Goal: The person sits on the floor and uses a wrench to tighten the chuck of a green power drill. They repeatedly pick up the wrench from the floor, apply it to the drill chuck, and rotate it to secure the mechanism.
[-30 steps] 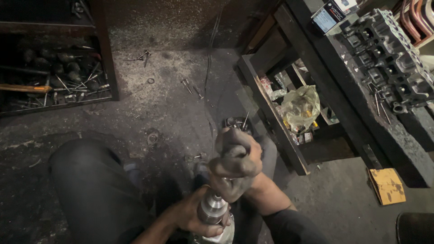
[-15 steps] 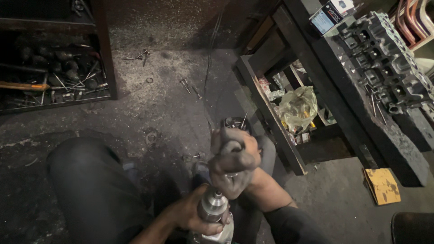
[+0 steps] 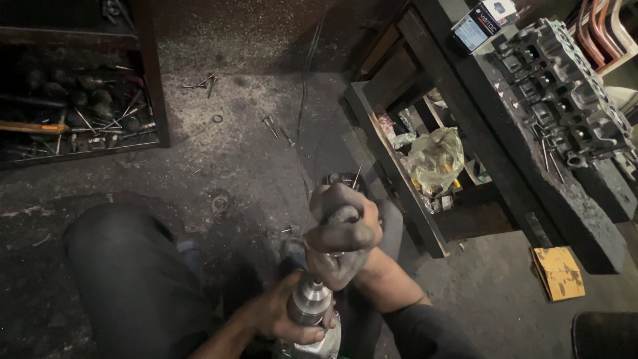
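Low in the near centre, the left hand (image 3: 282, 316) gripped a steel drill chuck (image 3: 309, 300); the right hand (image 3: 342, 229) was fisted just above it. A yellow carton (image 3: 558, 272) lay right, on the floor.

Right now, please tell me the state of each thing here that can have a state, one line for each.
left hand: closed around the metal chuck.
right hand: clenched in a fist above the chuck, very greasy.
plastic bag: crumpled, lying on the lower shelf.
cylinder head: lying on the workbench.
loose valves: scattered flat on the floor.
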